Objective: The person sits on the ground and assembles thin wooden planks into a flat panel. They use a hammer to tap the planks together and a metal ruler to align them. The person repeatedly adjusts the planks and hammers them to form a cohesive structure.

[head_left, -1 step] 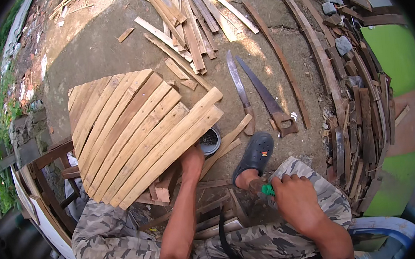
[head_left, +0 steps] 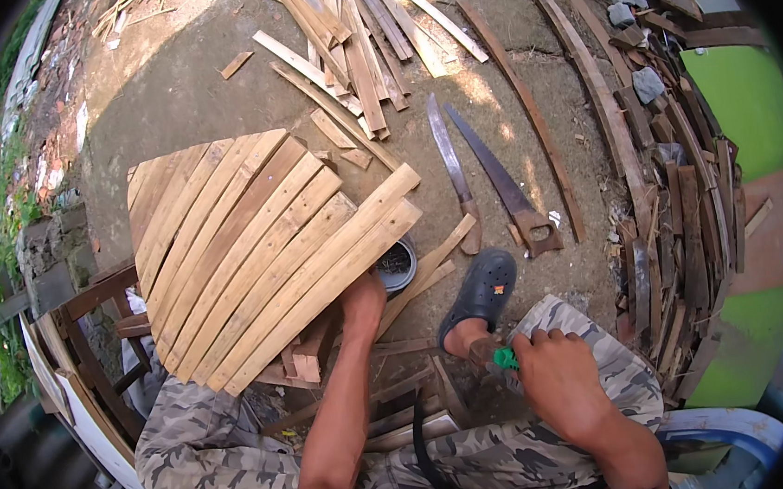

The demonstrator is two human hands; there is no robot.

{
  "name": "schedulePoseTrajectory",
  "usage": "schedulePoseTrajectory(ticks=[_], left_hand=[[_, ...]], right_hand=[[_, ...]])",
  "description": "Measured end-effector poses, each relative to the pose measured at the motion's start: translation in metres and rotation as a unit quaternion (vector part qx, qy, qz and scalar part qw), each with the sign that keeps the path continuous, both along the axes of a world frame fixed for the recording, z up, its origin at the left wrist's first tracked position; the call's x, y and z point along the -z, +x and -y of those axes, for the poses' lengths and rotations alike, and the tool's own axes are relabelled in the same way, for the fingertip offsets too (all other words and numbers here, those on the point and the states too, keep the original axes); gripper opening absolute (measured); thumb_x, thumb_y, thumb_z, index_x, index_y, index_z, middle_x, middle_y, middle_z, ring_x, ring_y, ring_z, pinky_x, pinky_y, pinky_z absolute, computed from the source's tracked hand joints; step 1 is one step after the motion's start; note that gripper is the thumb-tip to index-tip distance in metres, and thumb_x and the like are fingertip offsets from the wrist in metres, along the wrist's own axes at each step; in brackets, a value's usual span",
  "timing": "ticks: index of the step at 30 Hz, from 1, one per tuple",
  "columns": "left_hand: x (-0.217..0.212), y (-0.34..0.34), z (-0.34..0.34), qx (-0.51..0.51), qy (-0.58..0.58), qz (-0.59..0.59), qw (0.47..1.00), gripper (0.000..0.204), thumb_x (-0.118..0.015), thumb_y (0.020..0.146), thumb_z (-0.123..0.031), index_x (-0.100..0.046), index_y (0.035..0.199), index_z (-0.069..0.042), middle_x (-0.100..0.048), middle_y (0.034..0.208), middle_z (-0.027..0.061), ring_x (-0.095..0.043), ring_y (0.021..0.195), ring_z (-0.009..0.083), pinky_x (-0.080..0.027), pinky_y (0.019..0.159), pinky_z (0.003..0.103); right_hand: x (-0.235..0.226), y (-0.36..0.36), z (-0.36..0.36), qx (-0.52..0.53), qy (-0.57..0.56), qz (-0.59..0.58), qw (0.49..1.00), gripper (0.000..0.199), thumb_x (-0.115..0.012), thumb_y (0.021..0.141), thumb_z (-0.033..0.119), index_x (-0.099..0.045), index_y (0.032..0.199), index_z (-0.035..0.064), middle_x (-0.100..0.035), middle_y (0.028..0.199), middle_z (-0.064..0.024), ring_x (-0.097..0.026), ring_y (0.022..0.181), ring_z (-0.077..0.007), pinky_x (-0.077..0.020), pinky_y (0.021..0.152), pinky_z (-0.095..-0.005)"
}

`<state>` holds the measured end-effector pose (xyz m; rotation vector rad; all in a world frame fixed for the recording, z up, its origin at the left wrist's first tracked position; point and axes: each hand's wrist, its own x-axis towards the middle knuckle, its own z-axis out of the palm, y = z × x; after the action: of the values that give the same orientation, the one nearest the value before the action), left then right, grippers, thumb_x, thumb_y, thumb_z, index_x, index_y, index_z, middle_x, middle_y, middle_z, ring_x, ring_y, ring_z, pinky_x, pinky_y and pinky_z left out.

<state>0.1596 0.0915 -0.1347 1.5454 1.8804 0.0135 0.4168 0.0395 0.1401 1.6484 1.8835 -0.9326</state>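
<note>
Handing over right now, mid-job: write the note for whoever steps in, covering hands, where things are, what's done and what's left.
Left hand: pressed on the near edge of the slatted wooden panel, holding it steady.
Right hand: closed around a small green-tipped tool by the right knee; what kind it is cannot be told.
Around: a small round tin sits just beyond the left hand; a machete and a handsaw lie on the ground ahead; loose slats are piled farther out.
Done: many slats lie side by side as one fan-shaped panel.
Left: cannot tell how many joints are fastened; check before adding more.
</note>
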Motion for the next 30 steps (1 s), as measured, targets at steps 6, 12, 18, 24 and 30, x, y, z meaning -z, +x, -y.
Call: schedulePoseTrajectory(ticks=[6, 12, 18, 24, 30], left_hand=[[0.044, 0.023, -0.034, 0.077, -0.118, -0.053, 0.989, 0.03, -0.061, 0.09, -0.014, -0.075, 0.113, 0.001, -0.071, 0.117, 0.0247, -0.067, 0.114, 0.0384, -0.051, 0.1, 0.044], [0.096, 0.038, -0.043, 0.162, -0.084, -0.115, 0.976, 0.028, -0.061, 0.09, -0.013, -0.075, 0.11, 0.001, -0.072, 0.115, 0.0253, -0.068, 0.112, 0.0385, -0.052, 0.098, 0.044], [0.125, 0.035, -0.036, 0.205, -0.048, -0.148, 0.966, 0.027, -0.061, 0.089, -0.013, -0.076, 0.107, 0.001, -0.072, 0.113, 0.0259, -0.069, 0.111, 0.0387, -0.053, 0.096, 0.045], [0.134, 0.032, -0.027, 0.226, -0.023, -0.168, 0.959, 0.025, -0.061, 0.089, -0.012, -0.076, 0.104, 0.001, -0.072, 0.112, 0.0265, -0.07, 0.109, 0.0389, -0.055, 0.094, 0.045], [0.134, 0.034, -0.027, 0.237, 0.003, -0.172, 0.956, 0.023, -0.061, 0.089, -0.011, -0.076, 0.102, 0.001, -0.072, 0.11, 0.0271, -0.07, 0.107, 0.0391, -0.056, 0.093, 0.046]], right_hand=[[0.003, -0.002, -0.004, -0.02, -0.005, 0.007, 1.0, 0.018, -0.066, 0.083, 0.01, -0.066, 0.1, 0.0057, -0.07, 0.09, -0.0117, -0.07, 0.088, -0.0276, -0.0529, 0.076, -0.0391], [0.005, -0.004, -0.001, -0.02, 0.009, 0.011, 1.0, 0.018, -0.064, 0.084, 0.011, -0.066, 0.102, 0.0059, -0.07, 0.089, -0.0114, -0.07, 0.087, -0.0269, -0.0532, 0.075, -0.0389], [0.006, -0.002, 0.001, -0.015, 0.012, 0.008, 1.0, 0.016, -0.063, 0.086, 0.012, -0.067, 0.101, 0.0064, -0.07, 0.089, -0.0113, -0.071, 0.087, -0.0265, -0.0534, 0.075, -0.039], [0.004, 0.0, -0.001, -0.018, 0.014, 0.018, 1.0, 0.014, -0.062, 0.087, 0.012, -0.067, 0.099, 0.0068, -0.07, 0.089, -0.0109, -0.07, 0.088, -0.0268, -0.0532, 0.076, -0.0391], [0.004, 0.0, 0.0, -0.016, 0.021, 0.011, 1.0, 0.014, -0.064, 0.086, 0.011, -0.066, 0.098, 0.0062, -0.07, 0.089, -0.012, -0.07, 0.088, -0.0275, -0.0529, 0.076, -0.0395]])
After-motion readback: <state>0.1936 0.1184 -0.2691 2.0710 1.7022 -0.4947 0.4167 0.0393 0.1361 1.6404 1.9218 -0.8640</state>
